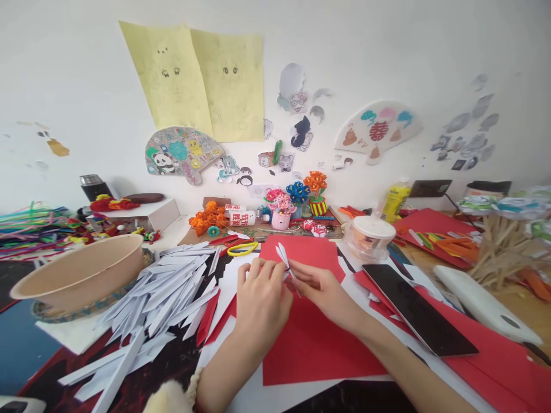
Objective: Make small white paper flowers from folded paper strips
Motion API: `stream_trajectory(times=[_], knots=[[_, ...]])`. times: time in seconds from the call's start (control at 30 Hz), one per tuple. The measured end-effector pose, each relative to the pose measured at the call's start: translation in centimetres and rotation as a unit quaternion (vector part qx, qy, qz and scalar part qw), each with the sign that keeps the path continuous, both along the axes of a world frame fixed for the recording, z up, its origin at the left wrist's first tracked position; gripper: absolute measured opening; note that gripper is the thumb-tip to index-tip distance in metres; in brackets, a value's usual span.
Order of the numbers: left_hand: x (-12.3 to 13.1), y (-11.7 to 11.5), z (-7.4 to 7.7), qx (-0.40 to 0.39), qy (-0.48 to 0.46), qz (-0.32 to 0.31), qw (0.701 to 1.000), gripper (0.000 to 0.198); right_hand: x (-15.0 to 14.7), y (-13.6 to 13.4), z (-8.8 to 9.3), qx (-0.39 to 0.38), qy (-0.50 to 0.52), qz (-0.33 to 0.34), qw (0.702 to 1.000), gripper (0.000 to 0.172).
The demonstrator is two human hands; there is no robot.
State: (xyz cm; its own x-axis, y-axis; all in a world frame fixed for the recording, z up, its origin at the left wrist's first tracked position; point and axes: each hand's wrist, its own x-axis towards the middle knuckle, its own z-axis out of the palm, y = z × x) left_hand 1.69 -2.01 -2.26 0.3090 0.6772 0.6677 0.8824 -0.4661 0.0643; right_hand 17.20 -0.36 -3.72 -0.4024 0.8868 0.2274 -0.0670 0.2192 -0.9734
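At the far left edge of the table [370,396] lies a bundle of coloured pipe cleaners [30,226], and just right of it stands a tan paper bowl [86,281]. Beside the bowl, a loose pile of white folded strips [167,287] fans toward the middle.

Near the front edge at the centre, the left hand [260,301] and the right hand [321,292] meet over a red paper sheet [314,344]. Both pinch 1 small white paper piece [284,255] between thumb and fingertips, and its pointed flaps stand up above the knuckles. The step looks like folding or pressing this piece. To do it well, the 2 pinches should probably sit close on either side of the crease, with the flaps lined up evenly and the paper pressed against the flat sheet below so the fold comes out sharp.

A yellow loop [242,248] lies just behind the hands. Farther right stand a clear tub with a white lid [369,236], a black phone [417,307] lying flat, a white case [482,304] and a heap of wooden sticks [503,252] near the right edge.

The left hand covers the lower half of the white piece, so its fold lines and thumb contact cannot be made out. The bottom of the frame cuts off the forearms, and the tub's contents are too blurred to name.
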Motion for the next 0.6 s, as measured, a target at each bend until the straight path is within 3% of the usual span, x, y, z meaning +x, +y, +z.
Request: stream_trajectory(times=[0.17,0.6], knots=[[0.24,0.19,-0.21,0.042,0.041,0.020,0.998,0.008,-0.37,-0.39,0.15,0.038,-0.047,-0.017,0.998,0.049],[0.18,0.72,-0.16,0.096,0.030,0.022,0.995,0.010,-0.61,-0.80,0.22,0.033,-0.004,-0.029,0.999,0.051]])
